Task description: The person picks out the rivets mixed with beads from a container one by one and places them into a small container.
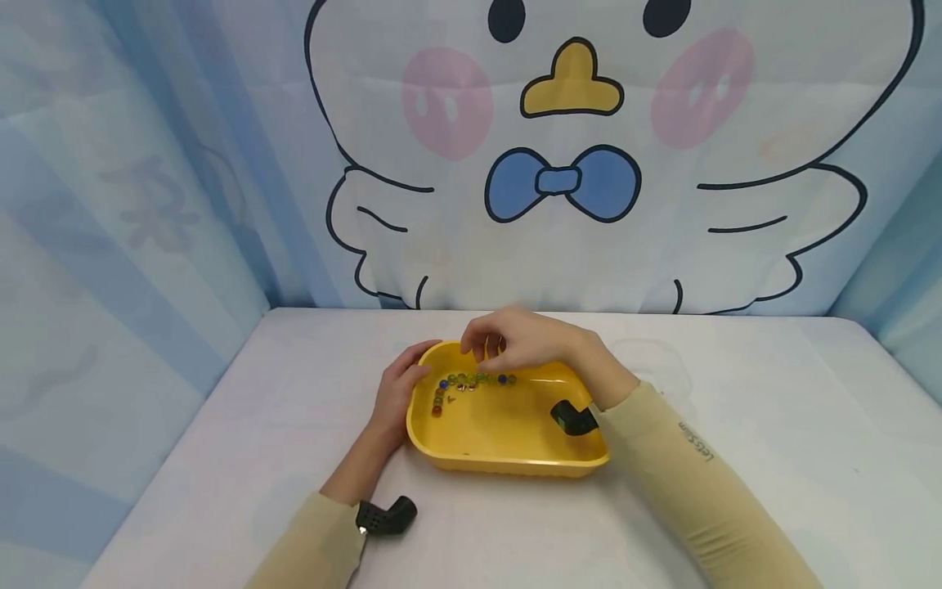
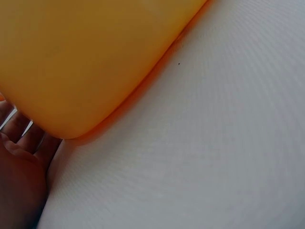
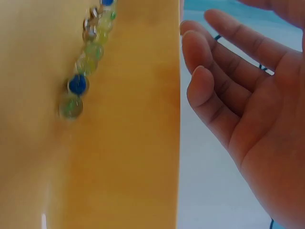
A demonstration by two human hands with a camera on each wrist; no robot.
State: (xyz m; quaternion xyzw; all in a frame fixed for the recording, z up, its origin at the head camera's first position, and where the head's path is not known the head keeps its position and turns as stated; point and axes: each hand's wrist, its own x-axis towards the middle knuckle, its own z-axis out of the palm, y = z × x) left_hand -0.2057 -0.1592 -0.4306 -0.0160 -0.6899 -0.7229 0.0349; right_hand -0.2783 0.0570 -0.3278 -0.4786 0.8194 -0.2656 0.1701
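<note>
Tray (image 1: 515, 429) on the table (image 1: 309, 409), marbles (image 1: 461, 379) inside towards its far left
From my remote seat I have the backdrop (image 1: 562, 254) behind the table and a side curtain (image 1: 110, 286) to the left; in the tray, the marbles run along the far side and bend nearer at their left end, with small pieces (image 1: 465, 388) just in front of the row, while my left hand (image 1: 400, 391) is against the tray's left wall and my right hand (image 1: 524, 337) is at its far edge, above the marbles
</note>
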